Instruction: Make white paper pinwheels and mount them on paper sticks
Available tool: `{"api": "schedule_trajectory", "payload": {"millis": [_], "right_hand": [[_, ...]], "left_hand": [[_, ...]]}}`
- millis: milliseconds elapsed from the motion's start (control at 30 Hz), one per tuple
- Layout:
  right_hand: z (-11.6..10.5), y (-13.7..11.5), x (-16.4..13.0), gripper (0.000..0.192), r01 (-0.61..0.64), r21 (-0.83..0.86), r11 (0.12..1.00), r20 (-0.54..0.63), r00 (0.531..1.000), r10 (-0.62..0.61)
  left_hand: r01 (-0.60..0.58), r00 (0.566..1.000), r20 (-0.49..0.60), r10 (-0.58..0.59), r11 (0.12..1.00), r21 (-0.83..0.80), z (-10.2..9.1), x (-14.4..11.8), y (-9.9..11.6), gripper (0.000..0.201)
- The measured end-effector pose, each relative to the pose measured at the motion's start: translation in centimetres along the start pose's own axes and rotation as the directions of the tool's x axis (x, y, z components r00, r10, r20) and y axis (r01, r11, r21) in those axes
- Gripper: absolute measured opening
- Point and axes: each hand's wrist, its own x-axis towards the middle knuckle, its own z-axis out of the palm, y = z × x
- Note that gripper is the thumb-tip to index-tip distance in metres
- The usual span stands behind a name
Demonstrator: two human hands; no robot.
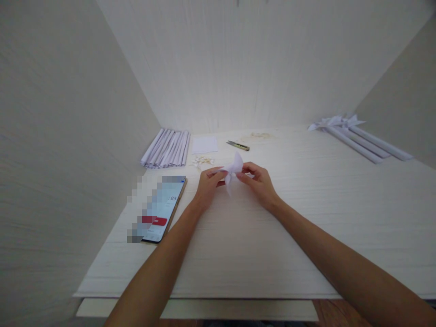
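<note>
Both hands meet over the middle of the table around a white paper pinwheel (pixel 235 165) with curled, pointed blades. My left hand (pixel 210 184) pinches its left side, thumb on top near the centre. From the other side my right hand (pixel 258 180) grips the right part between thumb and fingers. One blade stands up between the hands and another points down towards me. The pinwheel is held just above or against the tabletop; I cannot tell which. Any pin at its centre is too small to make out.
Rolled paper tubes (pixel 166 147) lie at the back left, beside a square paper sheet (pixel 205 145). Thread snips (pixel 238 145) and small pale bits (pixel 203 161) lie behind the hands. A phone (pixel 166 204) is by my left forearm. Pinwheels on paper sticks (pixel 357 141) rest far right. Walls enclose the table.
</note>
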Motion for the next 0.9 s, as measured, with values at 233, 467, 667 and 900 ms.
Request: {"api": "schedule_trajectory", "payload": {"millis": [233,467,667,900], "right_hand": [[0.32,-0.41,-0.13,0.011,-0.014,0.044,0.999,-0.052,0.999,0.017],[0.3,-0.66,-0.22,0.015,-0.064,0.061,0.996,-0.016,0.998,0.065],[0.4,-0.61,-0.24,0.023,-0.05,0.025,0.998,0.04,0.998,0.049],[0.58,-0.45,-0.38,0.029,-0.044,-0.046,0.998,0.028,0.999,0.046]], "left_hand": [[-0.051,0.999,0.023,0.05,0.996,0.08,0.3,-0.3,-0.25,0.022],[-0.062,0.997,-0.029,0.066,0.99,0.129,0.65,-0.51,0.0,0.027],[-0.033,0.998,-0.057,0.04,0.992,0.123,0.33,-0.15,-0.09,0.026],[-0.069,0.997,-0.025,0.073,0.99,0.124,0.23,0.14,-0.25,0.021]]}}
